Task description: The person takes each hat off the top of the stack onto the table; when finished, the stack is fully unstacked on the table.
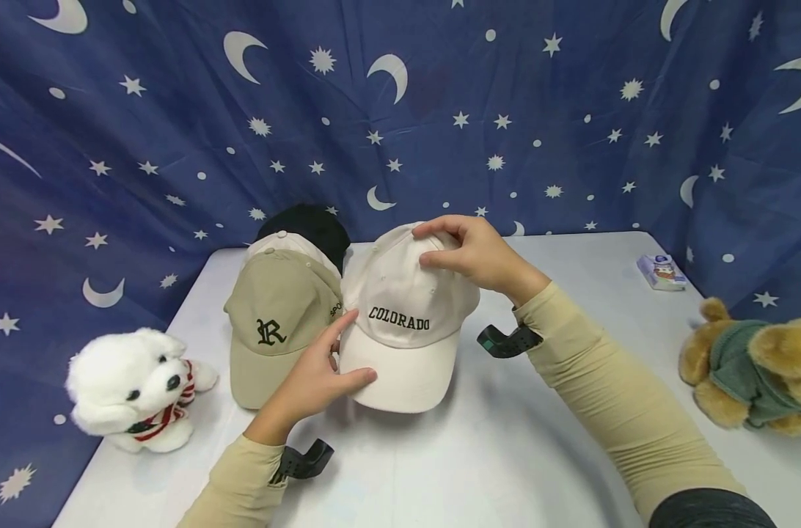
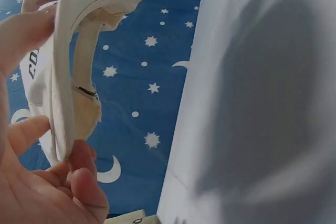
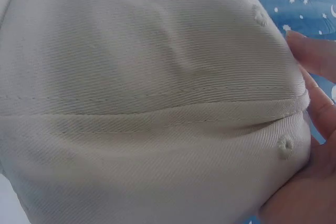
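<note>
You are working at a white table [image 1: 440,469] with a dark blue cloth [image 1: 176,132] printed with moons and stars hanging behind and around it. A white plush bear [image 1: 133,389] is sitting out beyond your left hand, near the table's left edge, and a brown plush dog [image 1: 750,370] is lying well off to the outside of your right arm. A small printed box [image 1: 662,270] is resting far behind your right hand, near the back corner.

Your left hand [image 1: 311,381] is pinching the brim of the cream COLORADO cap [image 1: 407,330], thumb underneath and fingers on top along the brim's left edge. Your right hand [image 1: 473,253] is coming over the crown from the back, fingers curling onto the top and thumb pressing the side, so both hands are gripping the same cap. The cap is sitting between your two grips, brim pointing toward you. Just outside your left fingers a tan cap [image 1: 275,323] with a black letter R is lying on a pile with a black cap [image 1: 311,224] behind it.
</note>
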{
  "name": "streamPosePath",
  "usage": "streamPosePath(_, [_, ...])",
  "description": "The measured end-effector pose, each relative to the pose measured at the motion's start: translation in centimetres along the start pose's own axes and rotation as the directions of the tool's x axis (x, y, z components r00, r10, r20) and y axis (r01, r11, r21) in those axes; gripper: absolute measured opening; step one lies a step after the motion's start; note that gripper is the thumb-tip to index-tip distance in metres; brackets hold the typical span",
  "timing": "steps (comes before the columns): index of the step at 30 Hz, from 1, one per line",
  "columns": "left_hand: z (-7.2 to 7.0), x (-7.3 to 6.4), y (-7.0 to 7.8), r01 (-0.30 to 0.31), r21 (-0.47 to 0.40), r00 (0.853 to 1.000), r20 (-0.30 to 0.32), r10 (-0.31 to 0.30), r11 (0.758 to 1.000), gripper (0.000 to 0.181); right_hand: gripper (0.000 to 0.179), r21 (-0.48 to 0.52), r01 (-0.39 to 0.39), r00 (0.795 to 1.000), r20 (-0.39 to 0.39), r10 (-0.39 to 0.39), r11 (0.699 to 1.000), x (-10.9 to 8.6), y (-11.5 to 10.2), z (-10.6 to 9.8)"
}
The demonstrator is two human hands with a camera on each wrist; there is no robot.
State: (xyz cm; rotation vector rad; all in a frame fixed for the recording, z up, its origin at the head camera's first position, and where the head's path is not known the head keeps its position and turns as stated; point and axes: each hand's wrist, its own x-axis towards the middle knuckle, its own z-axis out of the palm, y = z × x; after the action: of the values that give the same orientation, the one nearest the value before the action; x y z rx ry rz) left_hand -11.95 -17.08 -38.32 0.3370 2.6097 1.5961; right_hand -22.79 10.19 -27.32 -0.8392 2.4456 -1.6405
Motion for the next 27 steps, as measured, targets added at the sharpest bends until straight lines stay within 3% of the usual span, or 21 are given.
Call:
streamPosePath(14, [2.2, 1.3, -0.5, 0.002, -0.150, 0.994, 0.108, 0.015, 0.989, 0.081, 0.039, -0.069, -0.049, 0.998, -0.035, 0.047, 0.996, -0.3, 1.7, -3.1])
streamPosePath(21, [3.9, 2.6, 0.0, 0.005, -0.153, 0.990, 0.137, 0.016, 0.988, 0.081, 0.032, -0.087, -0.090, 0.994, -0.067, 0.084, 0.992, -0.7, 2.6, -4.7])
streamPosePath(27, [5.5, 3.9, 0.4, 0.022, -0.145, 0.991, 0.137, -0.002, 0.989, 0.081, 0.031, -0.055, -0.079, 0.993, -0.095, 0.074, 0.995, -1.1, 3.4, -6.4])
